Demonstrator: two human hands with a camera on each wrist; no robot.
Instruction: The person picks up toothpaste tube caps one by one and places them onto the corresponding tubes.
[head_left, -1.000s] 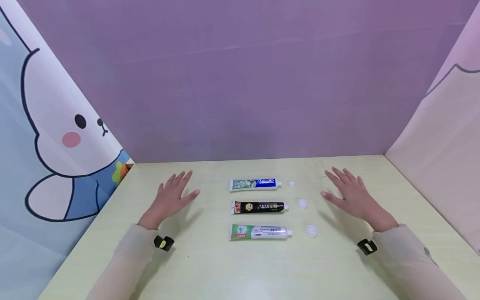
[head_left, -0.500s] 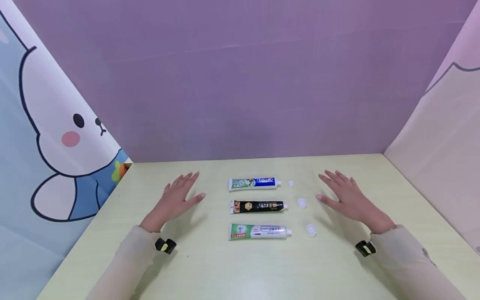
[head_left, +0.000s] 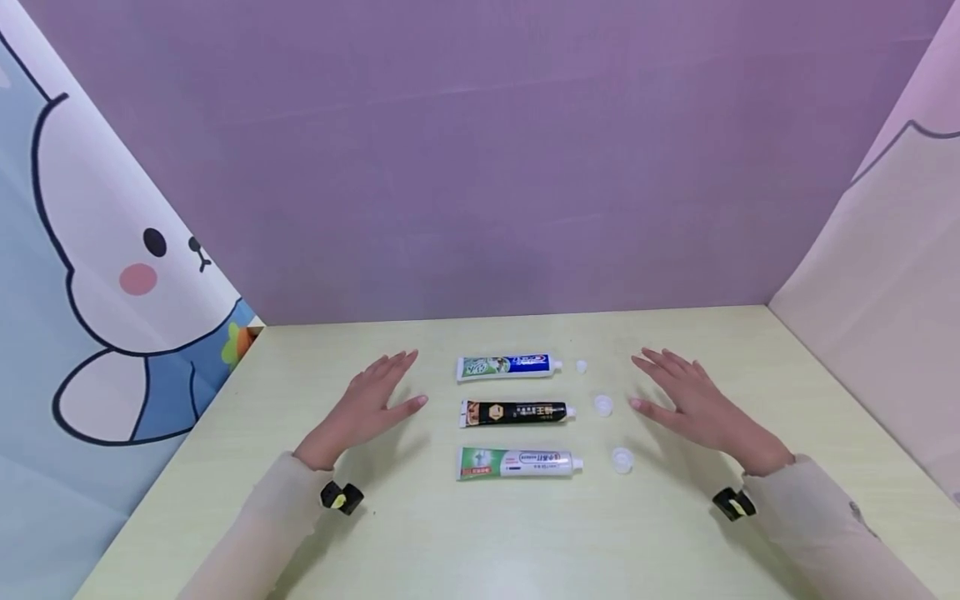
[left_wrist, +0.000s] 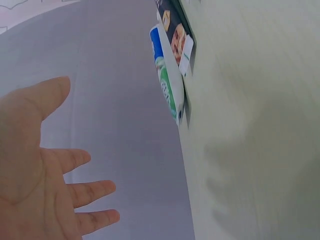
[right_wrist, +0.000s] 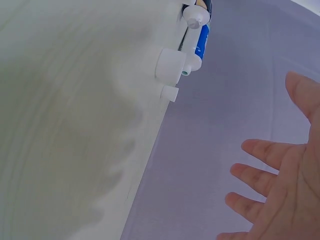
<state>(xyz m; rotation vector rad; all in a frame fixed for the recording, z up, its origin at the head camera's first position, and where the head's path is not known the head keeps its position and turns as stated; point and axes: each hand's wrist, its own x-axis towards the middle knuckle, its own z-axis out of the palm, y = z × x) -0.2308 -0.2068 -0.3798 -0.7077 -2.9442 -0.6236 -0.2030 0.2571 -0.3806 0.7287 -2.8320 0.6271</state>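
Three uncapped toothpaste tubes lie in a column on the table, nozzles to the right: a blue and green tube (head_left: 506, 367) at the back, a black tube (head_left: 516, 413) in the middle, a white and green tube (head_left: 519, 463) in front. Beside each nozzle sits a white cap: a small cap (head_left: 582, 367), a wider cap (head_left: 603, 406) and another wide cap (head_left: 622, 460). My left hand (head_left: 367, 408) hovers over the table left of the tubes, fingers spread, holding nothing. To the right of the caps, my right hand (head_left: 697, 408) hovers likewise, its palm bare in the right wrist view.
The pale wooden table (head_left: 525, 542) meets a purple backdrop (head_left: 510, 208) at its far edge. A cloth with a cartoon rabbit (head_left: 150, 258) hangs on the left, and a pale cloth (head_left: 892, 292) on the right. Both wrists wear small black devices.
My left hand has moved right, closer to the tubes. My right hand has shifted slightly left, toward the caps. The tubes and caps stay in place.
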